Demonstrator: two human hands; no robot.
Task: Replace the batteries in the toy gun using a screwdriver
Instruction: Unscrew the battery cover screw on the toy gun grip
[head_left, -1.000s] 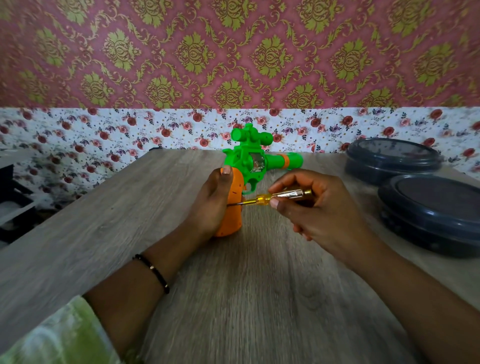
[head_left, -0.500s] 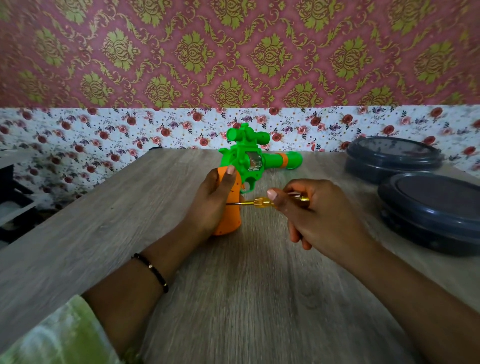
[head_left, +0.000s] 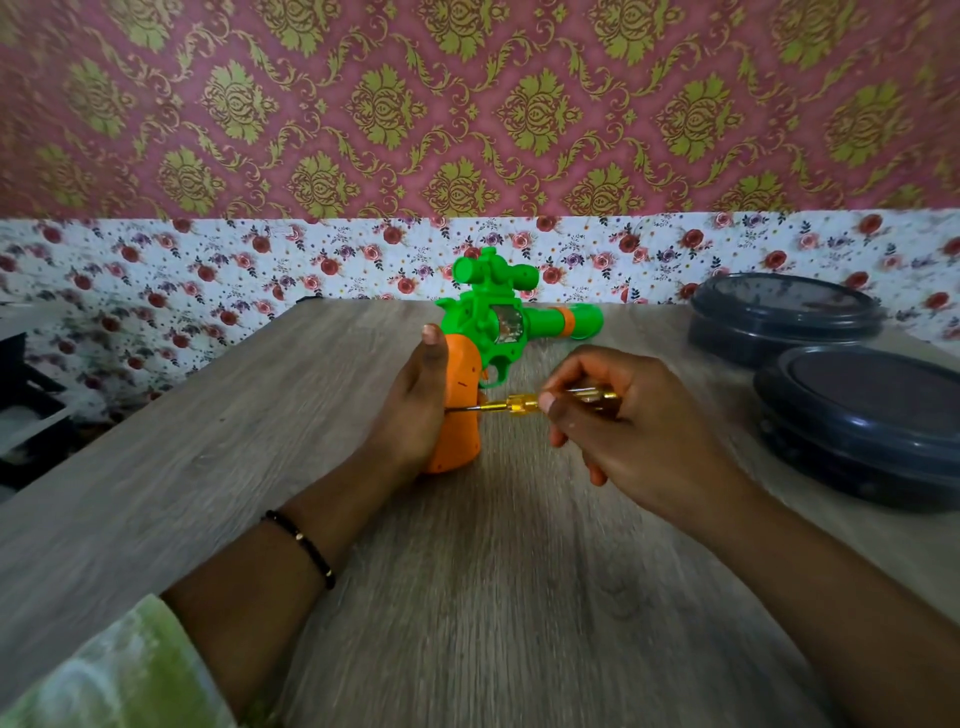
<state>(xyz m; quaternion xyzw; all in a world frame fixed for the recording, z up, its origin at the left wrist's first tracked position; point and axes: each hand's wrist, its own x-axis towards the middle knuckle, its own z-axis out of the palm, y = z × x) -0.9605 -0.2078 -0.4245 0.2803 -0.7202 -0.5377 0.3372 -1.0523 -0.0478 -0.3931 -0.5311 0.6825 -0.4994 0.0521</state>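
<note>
On the grey wood-grain desk (head_left: 218, 467), before a wall of maroon-and-gold damask wallpaper (head_left: 467, 104) above a white rose-print strip (head_left: 208, 270), stands the green-and-orange plastic toy gun (head_left: 483, 332), grip down. The left hand (head_left: 415, 410) wraps its orange grip; the right hand (head_left: 618, 431) pinches a yellow-handled screwdriver (head_left: 524, 404), tip against the grip. Two dark round lidded containers (head_left: 857, 415) sit at right.

A green toy gun (head_left: 498, 322) with an orange grip, a yellow-handled screwdriver (head_left: 524, 404), a grey wood-grain table (head_left: 493, 597), maroon-and-gold damask wallpaper (head_left: 467, 104).
</note>
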